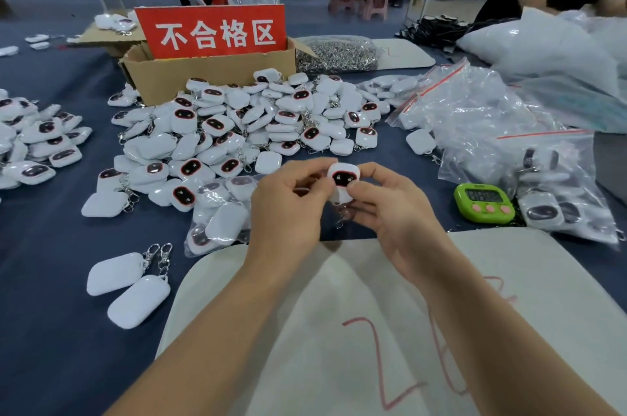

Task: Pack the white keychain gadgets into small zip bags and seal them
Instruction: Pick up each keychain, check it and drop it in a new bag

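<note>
Navy cloth covers the bench (51, 246), the widest surface in view. On its near edge lies a white fabric sheet (509, 279) marked with red scribbles, and both forearms reach across it. Beyond the sheet a heap of keychain gadgets (244, 130) spreads over the middle of the bench, some face up with dark oval screens, some showing plain white backs. To the right sits a crumpled pile of clear zip bags (492, 116) with red seal strips, some of them already holding gadgets. Behind the heap stands an open cardboard box (203, 76) with a red sign (213, 30) propped in it, and just beside the box lies a bag of metal clasps (339, 54).

The left hand (288, 212) and right hand (397, 208) meet just past the far edge of the sheet, above the bench. Each has its thumb and forefinger curled in a pinch on one white keychain gadget (342, 178), the left at its left edge, the right at its right side. A green timer (483, 202) rests to the right of the hands, beside the filled bags. The held gadget faces the camera, screen up; whether a bag already surrounds it cannot be told.
</note>
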`<state>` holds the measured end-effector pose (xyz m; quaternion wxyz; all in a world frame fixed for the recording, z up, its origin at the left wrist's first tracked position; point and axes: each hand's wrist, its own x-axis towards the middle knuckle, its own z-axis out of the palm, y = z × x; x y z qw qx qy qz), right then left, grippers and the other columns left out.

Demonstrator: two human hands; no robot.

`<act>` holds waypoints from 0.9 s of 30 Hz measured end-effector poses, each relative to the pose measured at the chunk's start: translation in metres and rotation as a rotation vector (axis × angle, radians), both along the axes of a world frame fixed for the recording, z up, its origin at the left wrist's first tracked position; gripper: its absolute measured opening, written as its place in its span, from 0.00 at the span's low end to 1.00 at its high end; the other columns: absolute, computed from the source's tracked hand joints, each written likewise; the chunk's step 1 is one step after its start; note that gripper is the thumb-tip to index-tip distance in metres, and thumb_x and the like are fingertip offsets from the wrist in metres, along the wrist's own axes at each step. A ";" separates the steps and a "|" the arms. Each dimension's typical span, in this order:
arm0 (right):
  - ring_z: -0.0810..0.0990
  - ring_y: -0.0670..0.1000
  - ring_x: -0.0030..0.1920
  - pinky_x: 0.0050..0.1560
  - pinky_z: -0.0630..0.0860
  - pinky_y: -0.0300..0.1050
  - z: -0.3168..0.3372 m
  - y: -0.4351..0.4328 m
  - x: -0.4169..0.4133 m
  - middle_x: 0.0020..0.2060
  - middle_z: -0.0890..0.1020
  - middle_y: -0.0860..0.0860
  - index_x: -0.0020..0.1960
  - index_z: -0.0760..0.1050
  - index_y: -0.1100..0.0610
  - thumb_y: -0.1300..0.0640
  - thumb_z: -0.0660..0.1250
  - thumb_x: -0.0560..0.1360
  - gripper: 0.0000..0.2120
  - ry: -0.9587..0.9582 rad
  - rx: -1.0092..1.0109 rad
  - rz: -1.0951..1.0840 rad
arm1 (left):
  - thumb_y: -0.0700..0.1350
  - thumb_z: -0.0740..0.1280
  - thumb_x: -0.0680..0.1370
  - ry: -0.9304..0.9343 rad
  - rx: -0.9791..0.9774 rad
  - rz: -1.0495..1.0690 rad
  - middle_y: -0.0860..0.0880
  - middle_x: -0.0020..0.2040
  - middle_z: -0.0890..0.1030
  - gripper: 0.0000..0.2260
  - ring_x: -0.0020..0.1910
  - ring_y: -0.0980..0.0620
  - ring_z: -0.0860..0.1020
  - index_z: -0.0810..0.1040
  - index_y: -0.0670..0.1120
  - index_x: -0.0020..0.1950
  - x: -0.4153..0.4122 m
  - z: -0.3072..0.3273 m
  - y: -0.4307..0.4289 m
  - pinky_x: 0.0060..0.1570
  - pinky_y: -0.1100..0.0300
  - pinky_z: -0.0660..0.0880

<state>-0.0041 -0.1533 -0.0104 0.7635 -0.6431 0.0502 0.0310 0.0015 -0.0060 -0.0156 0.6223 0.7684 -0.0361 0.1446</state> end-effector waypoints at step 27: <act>0.72 0.50 0.33 0.34 0.70 0.41 0.002 0.003 0.000 0.34 0.82 0.54 0.46 0.80 0.61 0.65 0.67 0.80 0.05 -0.129 -0.166 -0.028 | 0.51 0.70 0.73 -0.019 0.019 0.039 0.56 0.37 0.84 0.06 0.35 0.54 0.81 0.86 0.59 0.47 -0.006 0.003 -0.008 0.38 0.55 0.78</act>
